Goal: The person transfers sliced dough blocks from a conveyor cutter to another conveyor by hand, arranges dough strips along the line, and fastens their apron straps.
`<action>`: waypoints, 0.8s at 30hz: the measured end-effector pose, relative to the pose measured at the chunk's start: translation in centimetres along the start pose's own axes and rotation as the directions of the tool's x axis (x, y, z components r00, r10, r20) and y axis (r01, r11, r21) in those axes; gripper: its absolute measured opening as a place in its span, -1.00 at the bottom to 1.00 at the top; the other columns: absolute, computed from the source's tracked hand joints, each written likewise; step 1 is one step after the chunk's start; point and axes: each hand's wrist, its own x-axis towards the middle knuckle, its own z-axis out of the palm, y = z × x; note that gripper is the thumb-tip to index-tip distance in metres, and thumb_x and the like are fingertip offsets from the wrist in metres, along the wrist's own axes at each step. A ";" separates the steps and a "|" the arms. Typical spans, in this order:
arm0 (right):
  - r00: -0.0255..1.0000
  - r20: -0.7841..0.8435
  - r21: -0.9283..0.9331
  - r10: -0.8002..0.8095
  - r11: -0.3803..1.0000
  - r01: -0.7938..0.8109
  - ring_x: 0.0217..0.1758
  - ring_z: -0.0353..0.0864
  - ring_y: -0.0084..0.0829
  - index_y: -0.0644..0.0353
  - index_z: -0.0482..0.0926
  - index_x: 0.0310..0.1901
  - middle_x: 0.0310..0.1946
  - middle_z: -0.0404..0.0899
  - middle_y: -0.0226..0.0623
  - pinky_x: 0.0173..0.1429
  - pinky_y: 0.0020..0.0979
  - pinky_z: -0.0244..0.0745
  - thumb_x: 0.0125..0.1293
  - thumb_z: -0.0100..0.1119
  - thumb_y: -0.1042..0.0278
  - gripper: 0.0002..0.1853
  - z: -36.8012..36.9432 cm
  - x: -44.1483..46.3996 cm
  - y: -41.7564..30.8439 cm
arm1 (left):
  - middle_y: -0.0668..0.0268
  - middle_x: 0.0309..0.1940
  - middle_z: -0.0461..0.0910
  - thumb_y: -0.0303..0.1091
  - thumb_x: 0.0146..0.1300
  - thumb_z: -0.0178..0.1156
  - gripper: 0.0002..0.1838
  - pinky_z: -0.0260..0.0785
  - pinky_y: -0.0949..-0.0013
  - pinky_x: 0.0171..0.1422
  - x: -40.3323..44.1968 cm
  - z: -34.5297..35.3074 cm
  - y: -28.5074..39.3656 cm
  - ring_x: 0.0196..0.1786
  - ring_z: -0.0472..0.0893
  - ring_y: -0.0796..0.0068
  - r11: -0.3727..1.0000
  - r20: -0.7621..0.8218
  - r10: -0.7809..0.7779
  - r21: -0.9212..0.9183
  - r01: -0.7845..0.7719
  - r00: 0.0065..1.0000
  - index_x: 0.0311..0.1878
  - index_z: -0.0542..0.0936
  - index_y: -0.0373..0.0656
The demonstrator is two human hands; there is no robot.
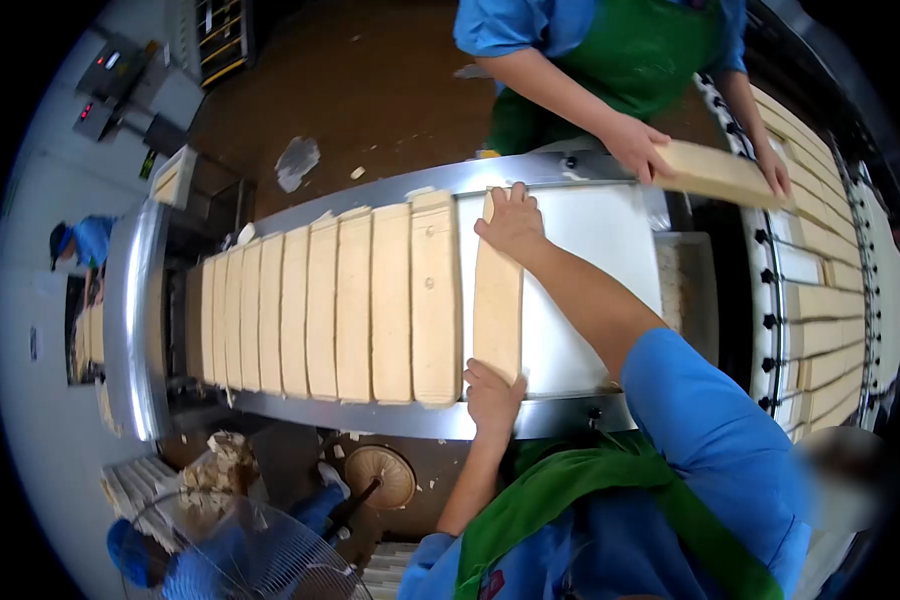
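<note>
L hand (493, 400), R hand (512, 224) gripping smooth rect. slab (498, 305)

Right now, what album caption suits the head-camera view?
Left hand and right hand hold a pale slab near its ends, beside a row of similar slabs.

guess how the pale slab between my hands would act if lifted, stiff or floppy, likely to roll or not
The pale slab is probably fairly stiff: the co-worker's slab looks nearly straight, held near both ends. It seems unlikely to roll, given its long, straight-sided form. Its edges may crumble, as the row of slabs shows some ragged ends.
</note>
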 end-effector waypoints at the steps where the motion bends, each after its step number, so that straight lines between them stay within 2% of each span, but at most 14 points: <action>1: 0.996 0.023 0.037 0.087 0.995 -0.088 0.16 0.38 -0.03 0.14 0.20 0.30 0.18 0.18 -0.02 0.17 -0.21 0.41 0.20 0.03 -0.15 -0.27 -0.8 -0.6 1.4 | -0.18 -0.03 0.36 -0.04 -0.03 0.40 -0.05 0.50 0.03 -0.05 0.0 -0.3 0.1 -0.13 0.56 -0.15 0.999 0.023 0.033 -0.039 -0.032 0.999 0.22 0.12 -0.51; 3: 0.976 0.011 0.102 0.216 0.971 -0.216 0.17 0.38 -0.05 0.16 0.18 0.30 0.18 0.17 -0.04 0.16 -0.18 0.41 0.15 0.08 -0.14 -0.23 -1.9 -1.8 5.0 | -0.18 -0.03 0.35 -0.14 -0.05 0.41 -0.11 0.45 0.00 -0.02 0.0 -0.2 0.4 -0.14 0.53 -0.19 0.990 0.101 0.117 -0.090 -0.108 0.988 0.20 0.13 -0.44; 5: 0.903 0.046 0.227 0.427 0.876 -0.425 0.34 0.21 0.00 0.22 0.16 0.34 0.26 0.16 -0.05 0.18 -0.08 0.37 0.12 0.11 -0.18 -0.15 -3.4 -3.4 9.5 | -0.19 0.01 0.32 -0.06 -0.04 0.40 -0.06 0.44 -0.01 -0.02 -0.4 -1.0 2.3 -0.11 0.52 -0.22 0.964 0.179 0.251 -0.133 -0.229 0.951 0.24 0.10 -0.41; 7: 0.931 -0.064 0.102 0.360 0.930 -0.352 0.54 -0.33 0.05 0.31 0.11 0.39 0.41 0.11 -0.07 0.20 0.07 0.30 0.09 0.14 -0.26 -0.01 -1.1 -3.4 14.6 | -0.22 0.08 0.26 0.05 -0.03 0.37 0.00 0.44 -0.01 0.01 -0.8 -0.2 4.5 -0.07 0.52 -0.25 0.957 0.299 0.289 -0.121 -0.264 0.909 0.29 0.06 -0.39; 8: 0.931 -0.101 0.156 0.351 0.930 -0.334 0.48 -0.08 0.14 0.32 0.09 0.40 0.44 -0.03 0.03 0.20 0.03 0.34 0.05 0.19 -0.26 0.03 -1.7 -4.6 16.0 | -0.25 0.13 0.21 0.14 -0.01 0.34 0.06 0.45 -0.02 0.01 -1.1 0.9 5.4 -0.05 0.52 -0.26 0.950 0.328 0.296 -0.003 -0.313 0.897 0.31 0.02 -0.42; 10: 0.853 -0.030 0.466 0.521 0.762 -0.449 0.21 0.38 0.19 0.32 0.11 0.33 0.46 -0.36 0.21 0.20 -0.08 0.42 -0.07 0.34 -0.13 0.02 -2.5 -6.3 17.6 | -0.26 0.10 0.22 0.16 0.01 0.32 0.06 0.45 -0.04 -0.03 -1.0 3.8 6.6 -0.11 0.52 -0.27 0.938 0.237 0.296 0.107 -0.328 0.925 0.28 0.02 -0.47; 13: 0.775 -0.111 0.537 0.622 0.694 -0.480 0.21 0.36 0.21 0.26 0.08 0.29 0.42 -0.22 0.20 0.20 -0.05 0.41 -0.07 0.34 0.05 -0.07 -3.1 -9.5 22.6 | -0.27 0.10 0.16 -0.20 0.00 0.38 -0.10 0.41 -0.04 0.03 -1.2 4.7 9.4 -0.02 0.43 -0.30 0.932 0.094 0.362 -0.046 -0.359 0.928 0.26 0.06 -0.43; 14: 0.731 -0.099 0.664 0.676 0.592 -0.457 0.20 0.36 0.22 0.26 0.07 0.28 0.38 -0.14 0.21 0.20 -0.02 0.39 -0.06 0.32 0.07 -0.08 -3.3 -10.8 24.7 | -0.27 0.10 0.16 -0.20 0.00 0.38 -0.10 0.41 -0.04 0.03 -1.2 5.6 10.5 -0.02 0.43 -0.30 0.918 0.108 0.395 -0.040 -0.393 0.912 0.26 0.06 -0.43; 16: 0.642 -0.147 0.821 0.753 0.454 -0.345 0.15 0.38 0.26 0.27 0.05 0.25 0.25 0.03 0.21 0.19 0.04 0.38 -0.02 0.28 0.08 -0.13 -4.2 -14.0 28.6 | -0.29 0.18 0.04 -0.47 -0.04 0.31 -0.17 0.32 0.01 0.19 -2.0 6.0 13.5 0.14 0.28 -0.30 0.862 -0.052 0.471 -0.184 -0.472 0.881 0.28 0.07 -0.41; 17: 0.625 -0.148 0.830 0.766 0.440 -0.343 0.15 0.38 0.26 0.27 0.05 0.25 0.25 0.03 0.21 0.19 0.04 0.38 -0.02 0.28 0.08 -0.13 -5.0 -15.5 30.9 | -0.29 0.18 0.04 -0.47 -0.04 0.31 -0.17 0.32 0.01 0.19 -2.6 6.3 15.4 0.14 0.28 -0.30 0.853 -0.047 0.491 -0.177 -0.491 0.870 0.28 0.07 -0.41; 20: 0.487 -0.272 0.883 0.830 0.417 -0.217 0.10 0.43 0.24 0.28 0.06 0.23 0.21 0.09 0.20 0.16 0.03 0.40 0.02 0.26 0.03 -0.16 -7.5 -19.0 38.5 | -0.30 0.30 -0.07 -0.59 -0.05 0.17 -0.18 0.03 0.03 0.40 -4.7 7.0 22.6 0.36 -0.12 -0.23 0.702 -0.095 0.611 -0.393 -0.594 0.786 0.34 0.06 -0.39; 21: 0.454 -0.265 0.886 0.851 0.401 -0.234 0.09 0.44 0.23 0.29 0.07 0.22 0.19 0.11 0.19 0.14 0.02 0.41 0.04 0.24 0.01 -0.17 -8.7 -20.0 41.3 | -0.30 0.30 -0.07 -0.59 -0.05 0.17 -0.18 0.03 0.03 0.40 -5.1 7.8 24.8 0.36 -0.12 -0.23 0.695 -0.094 0.627 -0.383 -0.609 0.774 0.34 0.06 -0.39; 23: 0.413 -0.256 0.894 0.874 0.376 -0.242 0.08 0.46 0.22 0.29 0.07 0.22 0.17 0.13 0.18 0.13 0.02 0.43 0.06 0.23 -0.02 -0.17 -10.2 -20.8 46.7 | -0.21 0.34 -0.01 -0.55 -0.02 0.16 -0.20 -0.08 -0.02 0.44 -5.5 9.5 29.1 0.39 -0.14 -0.23 0.529 -0.255 0.790 -0.177 -0.830 0.557 0.35 0.08 -0.38; 24: 0.367 -0.253 0.896 0.895 0.360 -0.261 0.09 0.45 0.21 0.30 0.08 0.23 0.17 0.15 0.18 0.13 0.00 0.43 0.07 0.23 -0.06 -0.16 -10.7 -20.7 49.5 | -0.14 0.36 0.05 -0.52 0.03 0.14 -0.24 -0.19 -0.07 0.48 -6.1 10.1 31.7 0.40 -0.13 -0.23 0.480 -0.294 0.786 -0.264 -0.836 0.544 0.34 0.10 -0.40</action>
